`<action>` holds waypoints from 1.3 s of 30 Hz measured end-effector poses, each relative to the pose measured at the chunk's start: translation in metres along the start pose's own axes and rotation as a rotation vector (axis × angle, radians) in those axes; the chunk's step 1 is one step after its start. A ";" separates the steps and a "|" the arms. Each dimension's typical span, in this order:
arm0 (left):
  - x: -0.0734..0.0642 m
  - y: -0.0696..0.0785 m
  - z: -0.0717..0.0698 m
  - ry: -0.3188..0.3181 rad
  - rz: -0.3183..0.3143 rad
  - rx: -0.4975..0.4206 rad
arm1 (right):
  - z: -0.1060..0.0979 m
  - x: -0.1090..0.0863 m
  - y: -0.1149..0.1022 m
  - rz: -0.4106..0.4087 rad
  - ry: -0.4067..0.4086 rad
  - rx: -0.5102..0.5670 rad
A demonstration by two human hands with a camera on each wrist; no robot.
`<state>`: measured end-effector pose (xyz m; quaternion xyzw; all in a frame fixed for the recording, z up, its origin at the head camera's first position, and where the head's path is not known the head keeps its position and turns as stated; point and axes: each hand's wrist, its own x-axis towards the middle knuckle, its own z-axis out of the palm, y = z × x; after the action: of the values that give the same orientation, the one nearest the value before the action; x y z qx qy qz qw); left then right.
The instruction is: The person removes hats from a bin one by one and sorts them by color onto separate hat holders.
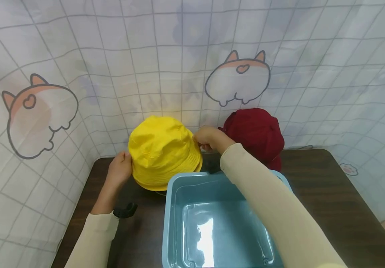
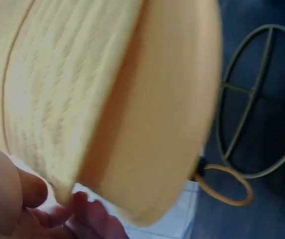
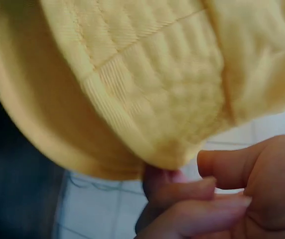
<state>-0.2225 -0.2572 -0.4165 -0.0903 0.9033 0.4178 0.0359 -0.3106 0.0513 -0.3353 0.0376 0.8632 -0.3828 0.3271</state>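
A yellow bucket hat is at the back left of the table, its crown up and its brim facing me. My left hand pinches the brim's left edge; in the left wrist view the brim lies between thumb and fingertips. At the right edge, my right hand holds the brim, fingers curled beneath it and the thumb close to the edge. Beneath the hat a thin wire ring base shows, with a small loop beside it. What bears the hat's crown is hidden.
A dark red hat stands to the right, behind my right forearm. In front is a light blue plastic tub on the dark wooden table. A checked cloth hangs behind and at the sides.
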 end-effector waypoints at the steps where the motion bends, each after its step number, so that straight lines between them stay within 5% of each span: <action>1: 0.002 0.002 -0.003 -0.001 0.002 -0.006 | -0.002 -0.005 0.000 -0.002 -0.003 -0.017; 10: 0.036 0.024 -0.030 -0.093 0.029 -0.098 | -0.001 -0.042 0.006 -0.006 -0.071 -0.118; 19: 0.057 0.036 -0.033 -0.184 0.045 -0.047 | 0.012 -0.048 0.027 -0.078 -0.069 -0.092; 33: 0.063 0.022 -0.024 -0.108 0.022 -0.063 | 0.042 -0.032 0.046 -0.158 0.075 -0.022; 39: 0.068 0.013 -0.019 -0.171 -0.030 -0.109 | 0.048 -0.025 0.046 -0.154 0.119 -0.069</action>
<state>-0.2918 -0.2725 -0.4043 -0.0696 0.8715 0.4719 0.1141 -0.2509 0.0559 -0.3738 -0.0173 0.8941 -0.3739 0.2457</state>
